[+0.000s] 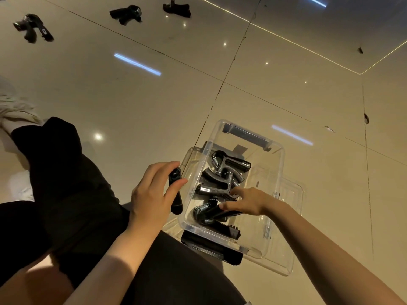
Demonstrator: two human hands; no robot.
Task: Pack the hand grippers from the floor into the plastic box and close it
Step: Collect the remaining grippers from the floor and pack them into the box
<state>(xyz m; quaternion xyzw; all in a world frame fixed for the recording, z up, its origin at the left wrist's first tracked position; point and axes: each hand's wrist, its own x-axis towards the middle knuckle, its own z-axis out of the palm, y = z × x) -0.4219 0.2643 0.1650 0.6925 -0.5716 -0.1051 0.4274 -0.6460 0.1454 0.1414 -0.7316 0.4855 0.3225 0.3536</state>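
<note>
My left hand (154,190) is curling closed with its thumb out; my right hand (244,200) is reaching forward, fingers bent down.

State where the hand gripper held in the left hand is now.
Lower centre of the head view: the black hand gripper is in the left hand, just outside the clear plastic box's left wall.

The box (278,172) is clear plastic with dark grey latches. The grippers (222,179) inside it are black with silver springs; three more on the floor (132,102) are black. The floor is glossy beige tile with dark seams. The trousers (66,194) are black.
</note>
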